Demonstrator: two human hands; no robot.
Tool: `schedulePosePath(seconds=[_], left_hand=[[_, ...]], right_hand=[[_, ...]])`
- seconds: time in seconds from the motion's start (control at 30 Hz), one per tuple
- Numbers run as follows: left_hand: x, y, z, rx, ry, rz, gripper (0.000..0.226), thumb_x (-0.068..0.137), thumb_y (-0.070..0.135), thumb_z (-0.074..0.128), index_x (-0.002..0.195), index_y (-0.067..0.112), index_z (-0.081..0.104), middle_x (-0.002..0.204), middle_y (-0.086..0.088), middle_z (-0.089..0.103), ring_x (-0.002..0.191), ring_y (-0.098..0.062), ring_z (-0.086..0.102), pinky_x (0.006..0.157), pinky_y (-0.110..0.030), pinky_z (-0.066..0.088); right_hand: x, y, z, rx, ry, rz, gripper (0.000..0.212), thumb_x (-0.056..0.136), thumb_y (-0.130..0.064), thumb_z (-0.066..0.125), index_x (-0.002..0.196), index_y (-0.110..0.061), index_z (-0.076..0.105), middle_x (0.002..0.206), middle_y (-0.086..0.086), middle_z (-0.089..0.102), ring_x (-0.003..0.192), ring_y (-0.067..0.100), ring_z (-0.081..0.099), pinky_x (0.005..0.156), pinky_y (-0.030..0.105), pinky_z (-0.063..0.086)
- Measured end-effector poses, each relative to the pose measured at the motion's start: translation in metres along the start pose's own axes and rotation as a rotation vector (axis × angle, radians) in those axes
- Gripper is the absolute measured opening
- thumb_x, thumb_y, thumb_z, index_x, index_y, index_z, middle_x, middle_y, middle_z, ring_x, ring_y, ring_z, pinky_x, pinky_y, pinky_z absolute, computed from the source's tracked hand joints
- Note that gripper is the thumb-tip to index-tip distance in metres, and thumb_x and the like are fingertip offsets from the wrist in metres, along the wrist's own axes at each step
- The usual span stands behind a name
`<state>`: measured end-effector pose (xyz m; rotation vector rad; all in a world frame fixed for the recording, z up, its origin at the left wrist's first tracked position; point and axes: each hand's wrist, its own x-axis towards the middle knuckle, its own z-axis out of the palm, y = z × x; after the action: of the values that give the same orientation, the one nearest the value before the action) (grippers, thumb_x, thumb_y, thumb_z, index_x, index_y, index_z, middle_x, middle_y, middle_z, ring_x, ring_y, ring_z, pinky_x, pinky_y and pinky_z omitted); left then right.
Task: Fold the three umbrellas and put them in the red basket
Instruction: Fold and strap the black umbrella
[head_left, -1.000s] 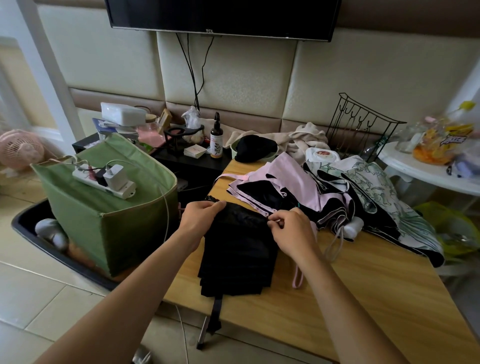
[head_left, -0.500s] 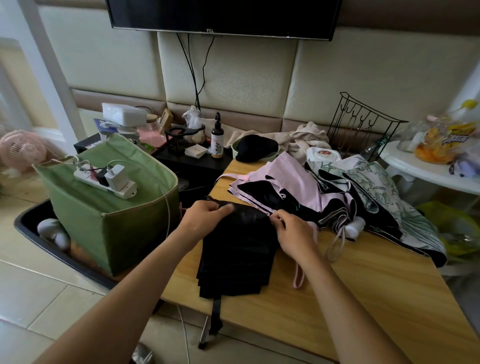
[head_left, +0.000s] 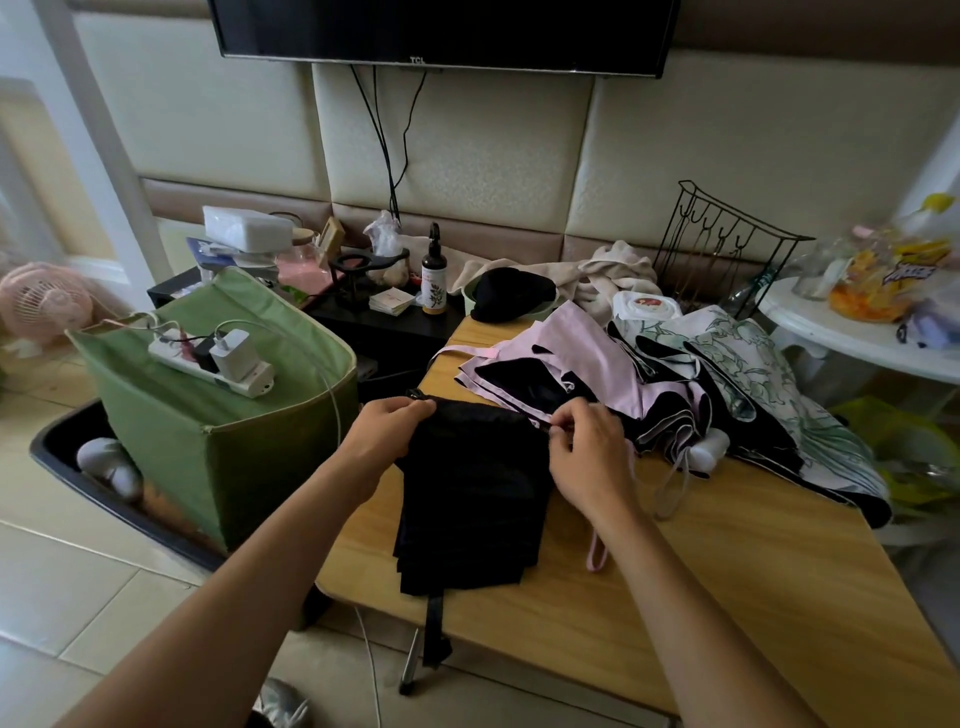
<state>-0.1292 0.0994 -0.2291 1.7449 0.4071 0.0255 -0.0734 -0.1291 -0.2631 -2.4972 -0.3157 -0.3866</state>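
Observation:
A black umbrella lies flattened on the wooden table, its strap hanging over the near edge. My left hand pinches its top left corner. My right hand pinches its top right corner. Behind it lies a pink umbrella with a black lining, crumpled open. To its right a white umbrella with a green leaf print lies spread out. No red basket is in view.
A green fabric box with a power strip on top stands left of the table. A black side table with a bottle sits behind. A wire rack and a white round table are at the right.
Both hands have kept their pinch on the black umbrella's top edge. They have shifted only slightly, the left a little toward the corner.

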Motion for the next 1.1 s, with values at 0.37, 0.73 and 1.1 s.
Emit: schedulePosePath(seconds=[0.37, 0.73, 1.1], left_hand=[[-0.002, -0.001, 0.003, -0.049, 0.064, 0.006, 0.023, 0.103, 0.028, 0.056, 0.094, 0.012, 0.07, 0.067, 0.003, 0.049, 0.058, -0.011, 0.043, 0.059, -0.027, 0.036], [0.007, -0.003, 0.002, 0.05, 0.164, 0.121, 0.02, 0.103, 0.035, 0.057, 0.105, 0.016, 0.064, 0.09, 0.0, 0.066, 0.08, -0.016, 0.063, 0.064, -0.026, 0.046], [0.003, -0.01, -0.002, 0.318, 0.237, 0.206, 0.024, 0.096, 0.021, 0.065, 0.116, 0.017, 0.052, 0.085, -0.003, 0.071, 0.081, -0.014, 0.067, 0.066, -0.027, 0.052]], right_hand=[[-0.004, -0.018, -0.013, 0.295, -0.02, -0.112, 0.012, 0.086, -0.027, 0.078, 0.086, -0.022, 0.068, 0.089, -0.006, 0.059, 0.073, 0.005, 0.057, 0.066, 0.01, 0.04], [-0.003, -0.017, -0.017, 0.369, 0.02, -0.263, 0.015, 0.091, -0.017, 0.073, 0.089, -0.018, 0.059, 0.08, -0.008, 0.062, 0.073, 0.011, 0.059, 0.064, 0.013, 0.043], [-0.002, -0.003, -0.01, 0.155, -0.144, -0.452, 0.004, 0.091, -0.029, 0.073, 0.092, -0.025, 0.072, 0.093, -0.015, 0.059, 0.094, 0.007, 0.055, 0.079, 0.032, 0.052]])
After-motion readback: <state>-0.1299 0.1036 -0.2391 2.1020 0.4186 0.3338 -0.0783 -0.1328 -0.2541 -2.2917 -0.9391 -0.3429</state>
